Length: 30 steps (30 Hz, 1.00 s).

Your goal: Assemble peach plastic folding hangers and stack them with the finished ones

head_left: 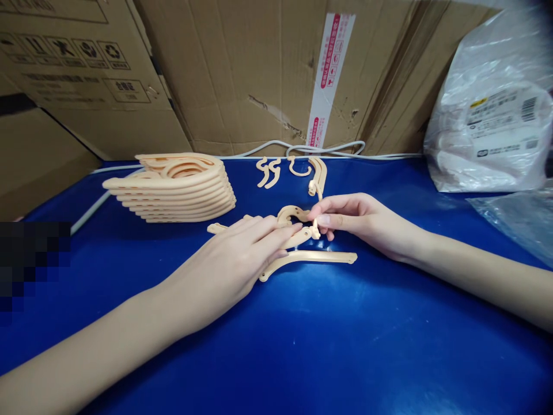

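A peach plastic hanger (309, 257) lies in parts on the blue table (302, 346). My left hand (235, 259) rests palm down on it, fingers stretched flat over its left arm. My right hand (356, 222) pinches a small hook piece (315, 227) at the hanger's middle joint, fingers pressed together. Part of the hanger is hidden under my left hand.
A stack of several finished folded hangers (173, 187) sits at the back left. Loose hook pieces (268, 172) and a curved arm piece (318, 176) lie behind my hands. Cardboard boxes (242, 75) wall the back, a white cable (337, 151) runs along them, and a plastic bag (492, 115) stands right.
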Each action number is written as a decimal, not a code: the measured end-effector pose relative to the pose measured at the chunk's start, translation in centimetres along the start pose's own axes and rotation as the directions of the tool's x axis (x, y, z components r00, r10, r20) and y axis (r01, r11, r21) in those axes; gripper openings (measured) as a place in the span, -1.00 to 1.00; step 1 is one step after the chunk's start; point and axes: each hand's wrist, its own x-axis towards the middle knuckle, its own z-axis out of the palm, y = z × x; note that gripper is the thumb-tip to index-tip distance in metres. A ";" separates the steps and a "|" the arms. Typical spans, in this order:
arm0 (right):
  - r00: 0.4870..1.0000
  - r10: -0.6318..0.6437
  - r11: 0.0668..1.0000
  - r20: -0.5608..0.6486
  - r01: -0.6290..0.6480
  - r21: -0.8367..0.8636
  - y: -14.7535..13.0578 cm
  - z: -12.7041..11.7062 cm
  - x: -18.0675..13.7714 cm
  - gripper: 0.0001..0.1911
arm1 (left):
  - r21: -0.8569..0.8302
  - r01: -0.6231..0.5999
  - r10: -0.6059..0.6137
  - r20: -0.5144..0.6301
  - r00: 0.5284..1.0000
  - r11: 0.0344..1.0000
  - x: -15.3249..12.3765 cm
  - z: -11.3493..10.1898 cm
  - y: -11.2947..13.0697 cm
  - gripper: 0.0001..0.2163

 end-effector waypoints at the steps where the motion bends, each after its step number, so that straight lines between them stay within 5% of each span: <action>1: 1.000 0.000 1.000 -0.004 0.000 -0.006 0.0 0.0 0.0 -0.90 | 0.007 -0.004 0.004 0.002 1.000 1.000 0.0 0.1 0.0 -0.66; 30: 0.996 -0.020 0.986 -0.091 0.005 -0.166 0.1 0.2 -0.1 -0.88 | 0.178 -0.078 0.079 -0.002 0.997 0.981 0.4 -0.3 0.2 -0.68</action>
